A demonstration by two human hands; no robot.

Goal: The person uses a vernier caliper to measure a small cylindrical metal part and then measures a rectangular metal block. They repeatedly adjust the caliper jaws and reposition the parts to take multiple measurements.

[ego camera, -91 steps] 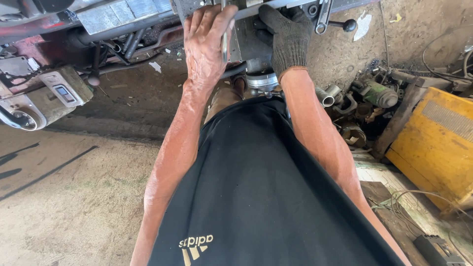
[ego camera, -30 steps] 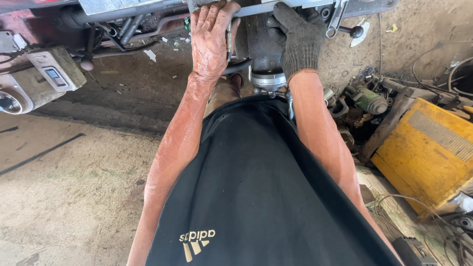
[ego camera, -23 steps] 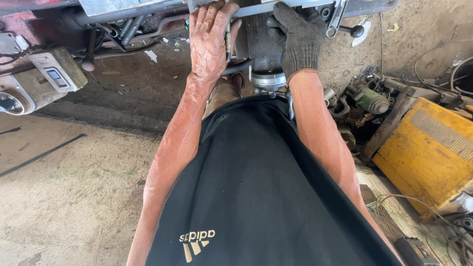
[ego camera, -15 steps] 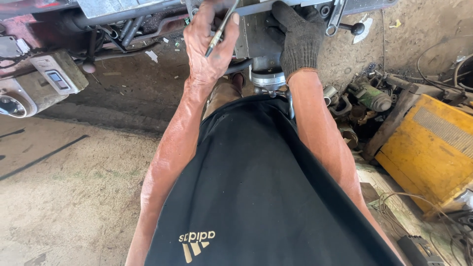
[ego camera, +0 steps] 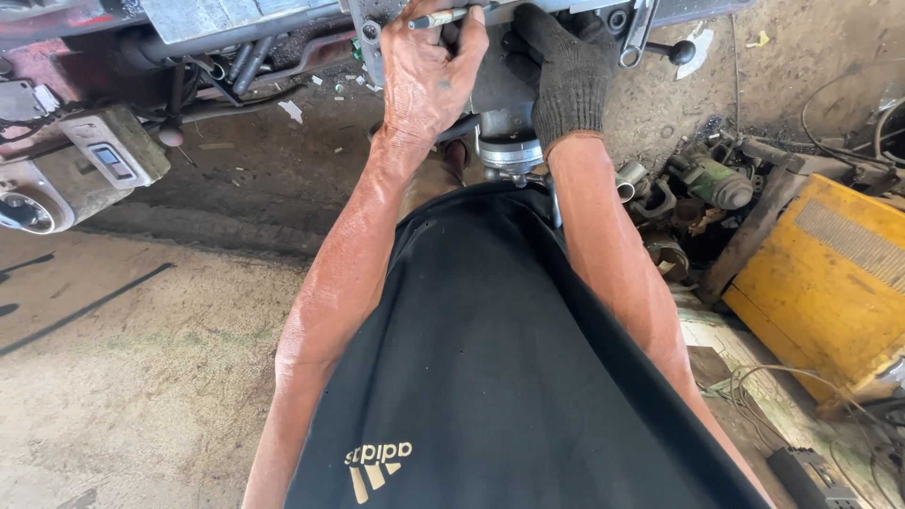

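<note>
We have our bare left hand (ego camera: pixel 429 75) curled around a thin metal rod (ego camera: pixel 441 17), holding it flat against the grey machine part (ego camera: pixel 495 85) up top. Our gloved right hand (ego camera: pixel 566 80) is pressed on that same part, fingers bent over it. The part sits on its stand, not apart. A yellow box (ego camera: pixel 830 283) waits nearby. We seem in the middle.
</note>
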